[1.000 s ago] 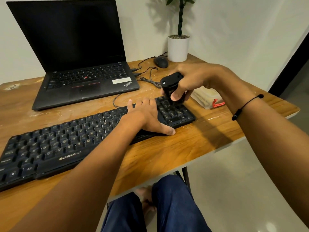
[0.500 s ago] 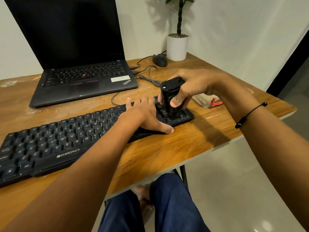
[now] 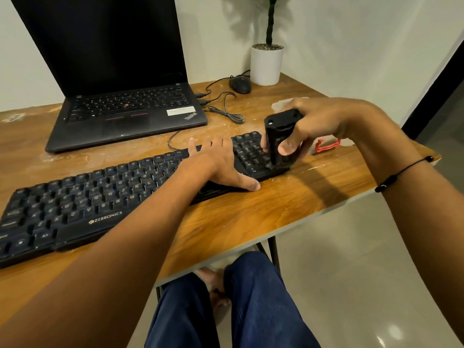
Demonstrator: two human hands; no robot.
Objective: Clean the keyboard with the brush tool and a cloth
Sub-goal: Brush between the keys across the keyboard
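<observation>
A black Zebronics keyboard (image 3: 82, 197) lies slanted across the wooden table (image 3: 263, 212). My right hand (image 3: 316, 124) grips a black brush tool (image 3: 278, 136), held upright with its lower end on the keys at the keyboard's right end. My left hand (image 3: 221, 164) rests flat on the keyboard just left of the number pad, fingers straight, thumb on its front edge. A pale cloth (image 3: 283, 104) with a red clip (image 3: 326, 145) lies behind my right hand, mostly hidden.
An open black laptop (image 3: 120, 111) stands at the back left. A black mouse (image 3: 239, 85), its coiled cable (image 3: 226, 111) and a white plant pot (image 3: 266, 64) sit at the back right. The table's right edge is just past the keyboard. My legs show below.
My right hand has lowered the brush tool from above the number pad down onto the keys and drawn it toward the keyboard's near right corner. My left hand has stayed put.
</observation>
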